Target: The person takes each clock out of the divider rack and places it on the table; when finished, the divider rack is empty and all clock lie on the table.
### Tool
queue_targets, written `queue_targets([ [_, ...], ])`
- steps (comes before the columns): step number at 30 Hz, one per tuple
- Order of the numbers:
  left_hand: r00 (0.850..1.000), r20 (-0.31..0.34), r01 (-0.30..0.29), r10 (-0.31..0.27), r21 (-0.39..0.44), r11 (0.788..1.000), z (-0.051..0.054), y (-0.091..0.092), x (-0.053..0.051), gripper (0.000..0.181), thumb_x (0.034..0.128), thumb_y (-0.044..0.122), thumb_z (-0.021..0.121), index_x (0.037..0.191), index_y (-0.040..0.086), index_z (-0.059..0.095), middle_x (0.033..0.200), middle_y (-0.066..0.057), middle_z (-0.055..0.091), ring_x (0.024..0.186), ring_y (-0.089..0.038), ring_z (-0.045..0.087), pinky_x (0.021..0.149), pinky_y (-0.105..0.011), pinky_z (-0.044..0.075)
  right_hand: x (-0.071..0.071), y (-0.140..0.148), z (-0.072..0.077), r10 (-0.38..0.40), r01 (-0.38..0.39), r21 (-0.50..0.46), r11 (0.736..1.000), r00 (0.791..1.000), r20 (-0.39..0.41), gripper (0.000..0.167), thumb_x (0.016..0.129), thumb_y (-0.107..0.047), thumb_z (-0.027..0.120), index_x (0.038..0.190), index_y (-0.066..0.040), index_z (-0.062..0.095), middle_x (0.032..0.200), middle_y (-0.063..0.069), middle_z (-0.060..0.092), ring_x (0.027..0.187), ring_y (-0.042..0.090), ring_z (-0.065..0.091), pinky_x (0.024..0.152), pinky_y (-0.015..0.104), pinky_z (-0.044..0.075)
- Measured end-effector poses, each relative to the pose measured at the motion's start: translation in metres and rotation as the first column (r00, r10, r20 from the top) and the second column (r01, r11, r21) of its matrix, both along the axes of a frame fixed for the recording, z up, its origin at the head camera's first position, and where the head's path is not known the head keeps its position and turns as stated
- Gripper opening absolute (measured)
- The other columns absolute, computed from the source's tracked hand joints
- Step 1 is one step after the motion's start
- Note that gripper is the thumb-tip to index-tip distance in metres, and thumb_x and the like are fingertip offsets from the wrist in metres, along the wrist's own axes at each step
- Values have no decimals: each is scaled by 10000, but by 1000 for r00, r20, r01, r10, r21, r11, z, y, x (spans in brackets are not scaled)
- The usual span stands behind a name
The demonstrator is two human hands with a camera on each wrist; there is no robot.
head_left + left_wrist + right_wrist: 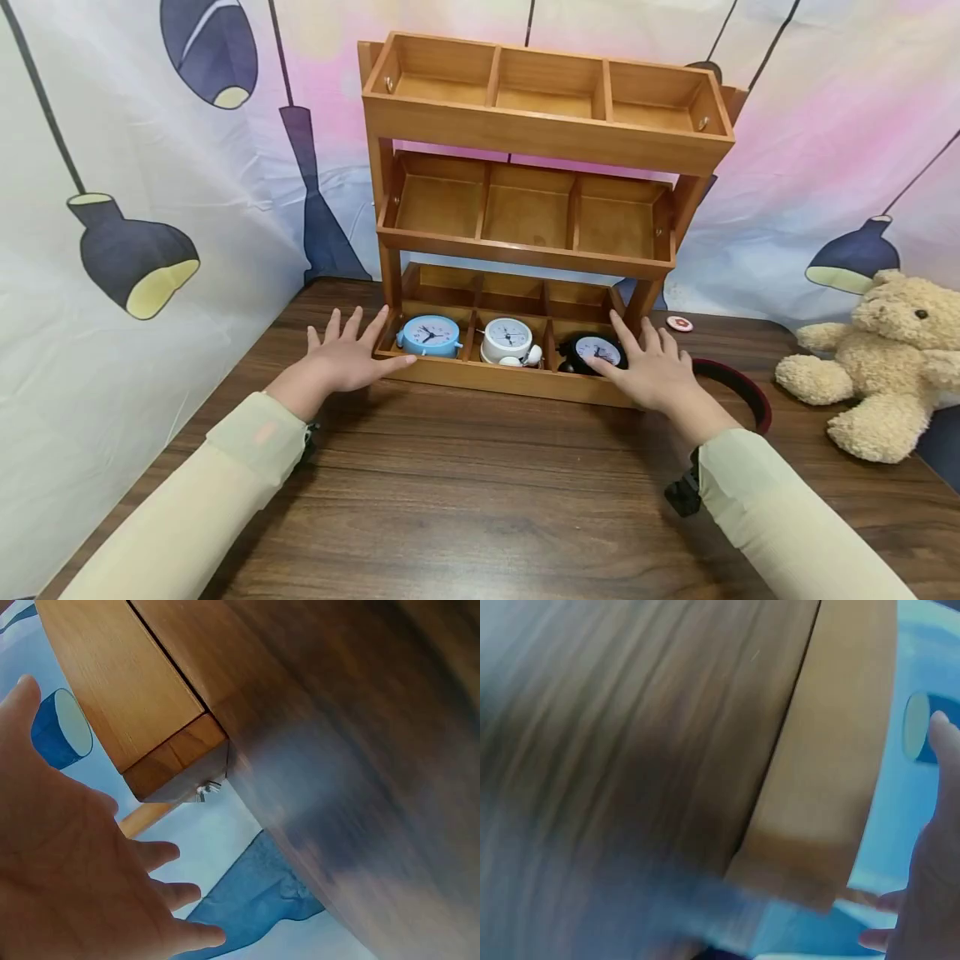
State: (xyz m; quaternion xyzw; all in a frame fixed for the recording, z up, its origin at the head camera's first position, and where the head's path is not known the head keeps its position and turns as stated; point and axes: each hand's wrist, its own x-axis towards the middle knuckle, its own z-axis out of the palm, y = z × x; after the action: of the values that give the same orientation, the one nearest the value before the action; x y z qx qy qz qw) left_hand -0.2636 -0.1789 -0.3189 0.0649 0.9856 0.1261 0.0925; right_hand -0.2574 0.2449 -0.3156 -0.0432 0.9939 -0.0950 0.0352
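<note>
A three-tier wooden shelf (525, 242) with divided compartments stands at the back of the table. Its bottom tier holds a blue alarm clock (431, 335) on the left, a white alarm clock (507, 340) in the middle and a black alarm clock (596, 351) on the right. My left hand (345, 354), fingers spread, is by the shelf's lower left corner; the left wrist view shows the palm facing the shelf's end. At the lower right corner my right hand (656, 371) spreads its fingers, the thumb in front of the black clock. Neither hand holds anything.
A plush teddy bear (885, 367) sits at the table's right. Behind the right hand lie a dark red band (738, 390) and a small round red-and-white item (679, 323). A printed curtain (225, 192) hangs behind the wooden table (450, 500).
</note>
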Motion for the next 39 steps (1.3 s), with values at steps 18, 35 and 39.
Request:
queue_targets([
  [18,999,26,20,-20,-9,1000,-1,22,-12,1145,838,848,394,1602,107,-28,1625,-269,-10,1467,-493,-53,1099,-713,-7,-25,-112,19,171,-171,24,985,985,-10,851,920,-781,311,1583,-399,-61,1648,190,31,1484,460,47,1143,640,129],
  [35,997,67,-25,28,-42,999,-4,22,-19,1237,843,791,493,1551,-73,-39,1604,-318,35,1459,-492,115,1113,-686,140,-36,-196,15,258,-260,-44,965,965,-42,971,917,-764,377,1608,-207,-15,1658,126,74,1505,354,110,1165,541,209],
  [39,997,76,-24,26,-30,999,-5,22,-20,1250,840,798,488,1543,-89,-43,1598,-329,43,1449,-504,144,1106,-695,146,-41,-208,13,264,-268,-131,955,963,-45,999,924,-717,459,1603,-91,80,1641,158,146,1485,363,192,1152,515,261],
])
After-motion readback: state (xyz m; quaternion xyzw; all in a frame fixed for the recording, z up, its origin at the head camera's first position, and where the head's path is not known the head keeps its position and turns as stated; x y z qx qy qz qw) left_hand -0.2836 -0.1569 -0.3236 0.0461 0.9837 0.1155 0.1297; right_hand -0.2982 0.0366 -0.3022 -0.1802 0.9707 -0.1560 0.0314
